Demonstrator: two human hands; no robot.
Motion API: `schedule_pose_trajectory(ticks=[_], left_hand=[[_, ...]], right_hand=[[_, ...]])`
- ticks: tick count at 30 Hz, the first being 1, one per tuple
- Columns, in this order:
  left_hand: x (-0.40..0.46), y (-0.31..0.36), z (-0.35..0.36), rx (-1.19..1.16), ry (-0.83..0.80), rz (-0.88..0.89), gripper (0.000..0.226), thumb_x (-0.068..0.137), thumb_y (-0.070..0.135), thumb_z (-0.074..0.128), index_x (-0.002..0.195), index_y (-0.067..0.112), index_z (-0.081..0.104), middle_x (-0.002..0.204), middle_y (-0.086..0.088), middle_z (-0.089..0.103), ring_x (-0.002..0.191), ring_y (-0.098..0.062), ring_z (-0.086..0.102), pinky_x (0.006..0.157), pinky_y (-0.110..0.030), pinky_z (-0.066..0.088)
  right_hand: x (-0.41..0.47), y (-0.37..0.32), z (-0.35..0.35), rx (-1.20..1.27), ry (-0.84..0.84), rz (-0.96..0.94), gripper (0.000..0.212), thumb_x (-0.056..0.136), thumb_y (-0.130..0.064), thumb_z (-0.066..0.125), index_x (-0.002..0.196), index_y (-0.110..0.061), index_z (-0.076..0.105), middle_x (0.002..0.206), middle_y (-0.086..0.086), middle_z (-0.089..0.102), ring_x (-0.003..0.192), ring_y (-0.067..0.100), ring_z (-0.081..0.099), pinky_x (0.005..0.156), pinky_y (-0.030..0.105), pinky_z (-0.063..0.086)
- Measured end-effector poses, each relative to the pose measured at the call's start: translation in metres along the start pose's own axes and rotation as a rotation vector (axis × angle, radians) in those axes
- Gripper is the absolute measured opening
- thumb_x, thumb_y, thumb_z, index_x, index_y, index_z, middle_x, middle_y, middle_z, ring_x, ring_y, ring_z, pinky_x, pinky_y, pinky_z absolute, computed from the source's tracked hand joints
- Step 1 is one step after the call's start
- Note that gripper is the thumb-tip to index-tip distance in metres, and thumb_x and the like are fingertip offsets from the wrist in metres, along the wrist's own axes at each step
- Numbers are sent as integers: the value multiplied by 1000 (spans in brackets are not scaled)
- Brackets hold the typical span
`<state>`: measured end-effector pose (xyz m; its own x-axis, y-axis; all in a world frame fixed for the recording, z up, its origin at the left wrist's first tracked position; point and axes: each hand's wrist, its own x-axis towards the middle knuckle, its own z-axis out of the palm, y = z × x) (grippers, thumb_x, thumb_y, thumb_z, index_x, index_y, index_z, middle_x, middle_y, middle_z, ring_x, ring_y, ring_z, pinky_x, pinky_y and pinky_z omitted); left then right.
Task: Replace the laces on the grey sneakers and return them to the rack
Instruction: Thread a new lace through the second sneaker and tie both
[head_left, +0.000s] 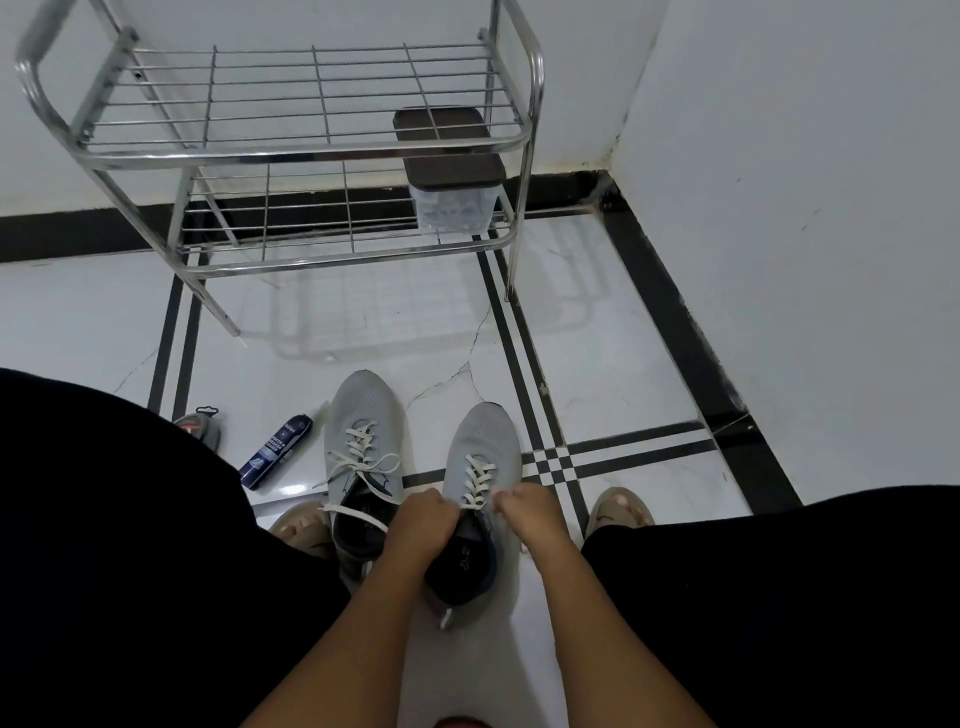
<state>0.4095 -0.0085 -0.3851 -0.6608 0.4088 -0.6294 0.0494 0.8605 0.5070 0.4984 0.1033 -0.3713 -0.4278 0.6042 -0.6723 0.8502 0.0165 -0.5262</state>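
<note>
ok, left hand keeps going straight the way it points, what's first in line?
The left hand points forward along the right sneaker, so likely its white laces and toe, then bare floor towards the rack. Depth is unclear.

The glossy white tiled floor (613, 332), crossed by black inlay lines, carries a chrome wire shoe rack (311, 150) at the far side against the wall. Nearer, two grey sneakers (363, 415) with white laces stand side by side, toes pointing far. Left of them lies a dark blue spray can (278, 451), and further left a small grey object (200, 423), partly hidden.
</note>
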Motion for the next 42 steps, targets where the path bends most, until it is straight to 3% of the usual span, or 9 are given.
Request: schedule_pose_trajectory(ticks=[3,6,8,13,20,25,32,39,42], left_hand=[[1,5,3,-592,-12,-123,24,85,26,56,63,17,52,67,-4,52,68,-20,49,67,-33,42],[6,7,13,-984,-48,-186,21,94,22,50,80,10,59,82,-15,64,76,-25,60,78,-38,50],[11,6,16,-1147,-65,-201,24,100,16,40,84,5,54,80,-19,65,79,-31,63,87,-42,51],[17,4,20,-1473,-24,-396,30,105,17,31,76,15,39,54,-1,41,54,-16,43,63,-27,46],[20,4,22,-1490,4,-402,31,104,14,31,74,15,37,54,-2,35,53,-17,37,62,-30,45],[24,12,19,-1436,9,-341,26,99,2,35,76,11,42,48,-2,37,40,-13,40,56,-29,39],[27,4,23,-1604,13,-431,28,103,11,29,78,18,39,46,1,32,41,-13,31,56,-29,36],[27,7,25,-1264,-58,-250,35,106,19,31,71,14,34,50,-1,32,36,-8,33,39,-21,36],[24,5,26,-1359,-61,-280,35,105,12,30,70,14,35,45,1,31,34,-8,31,36,-19,34]], right_hand=[[1,-1,6,573,-30,125,27,93,-31,57,79,-11,68,81,6,68,79,20,62,67,27,43],[6,-1,17,959,-190,164,49,101,-31,41,94,7,70,95,19,73,91,26,71,80,32,53],[9,-2,22,1088,-161,209,47,101,-26,39,77,5,63,77,18,71,74,27,71,73,33,54],[28,6,28,1315,54,399,26,102,-19,40,78,-18,50,50,-3,36,44,12,35,50,25,35],[42,12,34,1227,35,425,23,99,-15,40,79,-19,50,43,-5,35,38,10,32,43,24,30],[39,-1,34,1095,16,260,27,92,-9,49,66,-9,57,52,4,56,44,14,50,49,28,43],[37,5,32,1340,48,355,25,98,-6,40,79,-20,48,50,-3,35,35,8,28,41,21,34],[36,10,37,1181,24,344,28,98,-10,45,70,-11,48,46,-2,42,34,9,31,37,22,28],[35,13,38,1248,35,367,26,98,-9,45,74,-12,51,42,-4,40,31,8,29,33,19,28]])
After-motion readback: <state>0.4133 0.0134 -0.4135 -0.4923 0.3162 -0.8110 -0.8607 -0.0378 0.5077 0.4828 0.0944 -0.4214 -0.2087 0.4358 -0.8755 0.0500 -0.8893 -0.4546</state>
